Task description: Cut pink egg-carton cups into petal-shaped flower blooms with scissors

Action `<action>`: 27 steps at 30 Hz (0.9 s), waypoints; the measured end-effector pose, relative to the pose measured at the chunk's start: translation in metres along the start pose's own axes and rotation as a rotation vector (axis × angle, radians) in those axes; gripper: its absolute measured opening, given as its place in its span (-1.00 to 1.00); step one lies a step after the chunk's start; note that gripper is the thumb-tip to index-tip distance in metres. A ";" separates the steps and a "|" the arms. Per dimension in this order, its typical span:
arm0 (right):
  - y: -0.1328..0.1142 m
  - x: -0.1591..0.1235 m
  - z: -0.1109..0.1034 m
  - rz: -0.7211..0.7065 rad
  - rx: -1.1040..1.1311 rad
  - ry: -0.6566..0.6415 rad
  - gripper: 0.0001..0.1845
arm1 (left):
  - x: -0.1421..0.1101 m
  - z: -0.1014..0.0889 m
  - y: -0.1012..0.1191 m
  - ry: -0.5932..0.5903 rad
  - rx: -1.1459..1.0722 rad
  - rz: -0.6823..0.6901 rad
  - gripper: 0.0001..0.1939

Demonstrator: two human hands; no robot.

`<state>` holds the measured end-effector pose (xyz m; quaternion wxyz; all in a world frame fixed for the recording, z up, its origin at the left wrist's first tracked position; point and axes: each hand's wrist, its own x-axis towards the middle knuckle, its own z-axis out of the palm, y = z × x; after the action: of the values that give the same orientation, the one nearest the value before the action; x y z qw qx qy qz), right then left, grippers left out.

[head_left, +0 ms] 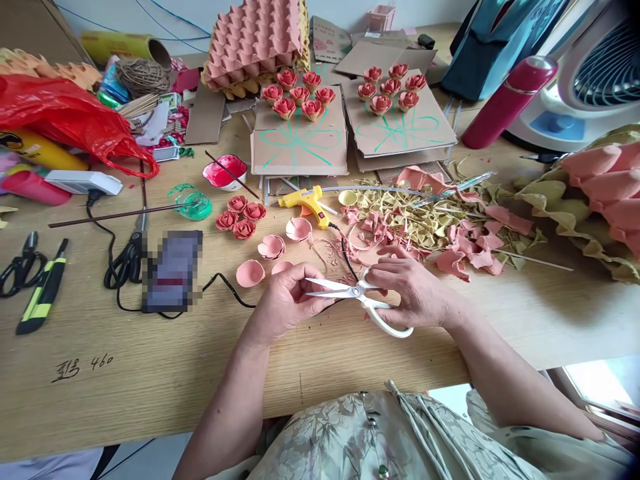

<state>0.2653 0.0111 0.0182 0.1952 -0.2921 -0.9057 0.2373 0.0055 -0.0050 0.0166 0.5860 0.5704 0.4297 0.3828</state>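
My right hand [413, 287] grips white-handled scissors [357, 291] by their loops, with the blades partly spread and pointing left. My left hand [287, 303] is closed in a pinch right at the blades; whatever its fingertips hold is hidden behind them. Just beyond that hand lie pink egg-carton cups [250, 273], one partly covered by the fingers, and a nested cup [271, 247]. Another pink cup [299, 229] sits farther back. Several red paper roses [243, 217] are grouped beside them. A yellow hot glue gun [307, 201] rests behind, its black cord running toward my hands.
Carton scraps [420, 220] are heaped at right centre. Cardboard sheets [300, 150] with roses and green drawn bows stand behind. A bowl of red paint [225, 172], a phone [173, 271], a utility knife [45, 287] and black scissors [23, 267] lie left. A pink bottle [510, 100] leans right.
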 end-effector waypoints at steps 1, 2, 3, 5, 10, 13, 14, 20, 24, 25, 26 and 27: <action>0.000 0.000 -0.001 -0.003 0.007 -0.001 -0.78 | 0.000 0.000 0.000 -0.006 -0.009 -0.007 -0.70; -0.001 0.000 -0.001 -0.007 0.017 -0.003 -0.78 | -0.001 0.000 0.000 -0.011 -0.017 -0.015 -0.70; -0.001 0.000 -0.002 -0.009 0.028 -0.007 -0.77 | -0.001 0.000 0.000 -0.016 -0.024 -0.023 -0.69; -0.002 0.001 -0.002 -0.011 0.049 -0.018 -0.77 | -0.002 -0.001 0.001 -0.026 -0.029 -0.029 -0.68; -0.001 0.000 0.000 -0.032 0.076 -0.027 -0.76 | -0.003 -0.003 0.001 -0.070 -0.038 -0.002 -0.72; -0.001 -0.001 0.000 -0.047 0.093 -0.020 -0.77 | -0.004 -0.004 0.000 -0.108 -0.070 0.031 -0.76; -0.001 -0.001 0.000 -0.051 0.095 -0.016 -0.77 | -0.005 -0.004 -0.001 -0.120 -0.078 0.039 -0.76; -0.001 0.000 0.003 -0.095 0.067 0.007 -0.76 | -0.004 -0.005 -0.002 -0.132 -0.098 0.070 -0.75; 0.004 0.001 0.010 -0.045 0.037 0.091 -0.71 | -0.002 -0.004 -0.003 -0.073 -0.045 0.045 -0.72; 0.006 0.001 0.012 -0.021 0.037 0.121 -0.69 | -0.001 -0.004 -0.004 -0.053 -0.034 0.049 -0.71; 0.007 0.001 0.014 0.003 0.042 0.149 -0.68 | -0.001 -0.004 -0.004 -0.041 -0.032 0.061 -0.72; 0.008 0.001 0.015 0.026 0.051 0.174 -0.67 | 0.000 -0.003 -0.005 -0.034 -0.038 0.081 -0.72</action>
<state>0.2602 0.0126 0.0020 0.2773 -0.3184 -0.8750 0.2368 0.0020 -0.0045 0.0119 0.5879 0.5825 0.3891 0.4046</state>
